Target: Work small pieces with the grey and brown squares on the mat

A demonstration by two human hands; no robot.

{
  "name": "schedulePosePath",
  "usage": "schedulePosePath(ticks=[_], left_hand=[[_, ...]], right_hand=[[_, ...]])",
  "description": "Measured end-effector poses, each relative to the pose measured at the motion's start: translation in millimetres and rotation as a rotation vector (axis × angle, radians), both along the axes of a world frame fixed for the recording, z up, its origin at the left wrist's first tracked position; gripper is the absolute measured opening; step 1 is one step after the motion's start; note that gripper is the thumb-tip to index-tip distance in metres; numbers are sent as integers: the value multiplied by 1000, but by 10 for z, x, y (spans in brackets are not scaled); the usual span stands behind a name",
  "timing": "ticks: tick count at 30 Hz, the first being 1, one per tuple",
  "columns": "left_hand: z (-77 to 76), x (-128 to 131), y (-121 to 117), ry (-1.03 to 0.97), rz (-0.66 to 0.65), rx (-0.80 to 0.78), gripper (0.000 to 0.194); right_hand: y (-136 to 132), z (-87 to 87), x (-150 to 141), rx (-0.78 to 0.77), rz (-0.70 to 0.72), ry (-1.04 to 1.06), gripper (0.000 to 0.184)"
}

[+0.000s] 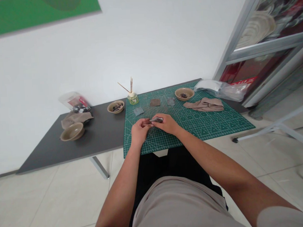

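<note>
My left hand and my right hand meet low over the green cutting mat, near its front edge. Between them is a small, flat greyish piece, perhaps a little pouch; its kind is unclear. The fingers of both hands are closed on it, pinching from either side, and partly cover it. Just beyond the hands lie a pale blue-grey square, a brown square and a greyish see-through square, all flat on the mat.
A bowl of small dark pieces and a crumpled brown cloth are at right, beside a clear plastic bag. Leftward stand a reed diffuser, a second filled bowl, another bowl and a plastic packet. A wall rises behind.
</note>
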State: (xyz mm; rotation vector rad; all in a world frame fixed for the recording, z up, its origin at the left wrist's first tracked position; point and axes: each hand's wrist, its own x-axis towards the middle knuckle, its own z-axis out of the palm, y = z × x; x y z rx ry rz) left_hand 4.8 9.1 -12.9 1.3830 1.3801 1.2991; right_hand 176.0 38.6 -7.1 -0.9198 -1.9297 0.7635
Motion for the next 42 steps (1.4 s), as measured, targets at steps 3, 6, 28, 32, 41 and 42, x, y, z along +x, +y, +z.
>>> schedulePosePath(ticks=[3,6,28,32,41,42], left_hand=[[7,-13,-1,141,-22,-11,20],[28,-20,-6,248,-21,-1,12],[41,12,-11,47,-35,-27,16],[30,11,-12,12,-42,-32,16],[59,20,-28,35,-23,-42,17],[59,22,-28,34,-18,-42,16]], right_hand=[[25,-24,8,-13,22,-4,8],[36,-40,10,-7,33,-4,7],[-7,-7,13,0,39,-22,8],[-17,7,17,-19,19,-24,9],[2,-36,1,23,31,-47,9],[4,-39,0,29,34,-47,9]])
